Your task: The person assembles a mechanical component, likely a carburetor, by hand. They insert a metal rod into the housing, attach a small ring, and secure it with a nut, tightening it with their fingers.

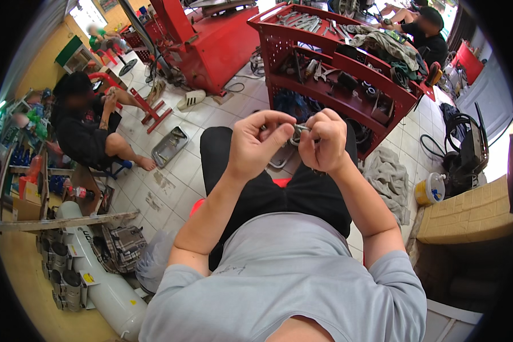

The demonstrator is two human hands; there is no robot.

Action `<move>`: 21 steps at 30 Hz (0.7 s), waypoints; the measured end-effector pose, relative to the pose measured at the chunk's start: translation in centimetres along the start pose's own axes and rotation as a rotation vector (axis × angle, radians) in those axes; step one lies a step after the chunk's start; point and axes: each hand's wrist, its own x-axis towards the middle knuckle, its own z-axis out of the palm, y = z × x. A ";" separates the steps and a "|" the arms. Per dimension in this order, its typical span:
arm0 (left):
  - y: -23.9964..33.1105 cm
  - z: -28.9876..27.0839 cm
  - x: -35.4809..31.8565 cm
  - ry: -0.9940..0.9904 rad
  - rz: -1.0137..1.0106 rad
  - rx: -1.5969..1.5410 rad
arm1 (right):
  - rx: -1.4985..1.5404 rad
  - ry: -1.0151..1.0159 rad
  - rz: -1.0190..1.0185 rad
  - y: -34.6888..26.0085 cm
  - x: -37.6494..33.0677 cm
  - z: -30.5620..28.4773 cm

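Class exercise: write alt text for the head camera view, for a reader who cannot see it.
Seen from above, a seated person's left hand and right hand pinch a small metal part between them over their lap. A red tool cart stands ahead on the tiled floor.

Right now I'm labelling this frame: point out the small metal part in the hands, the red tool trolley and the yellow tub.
small metal part [298,132], head view, shiny middle
red tool trolley [347,101], head view, shelf edge
yellow tub [430,190], head view, side
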 end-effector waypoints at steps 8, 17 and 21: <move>-0.8 -7.6 3.0 0.329 0.114 -0.223 | -0.038 0.051 0.018 1.5 0.4 -0.7; -8.0 -7.2 6.5 0.164 -0.264 -0.188 | 0.042 0.168 0.104 4.2 -0.5 -1.4; -13.0 -8.9 8.4 0.087 -0.375 -0.018 | 0.032 0.051 0.161 6.0 0.4 -2.3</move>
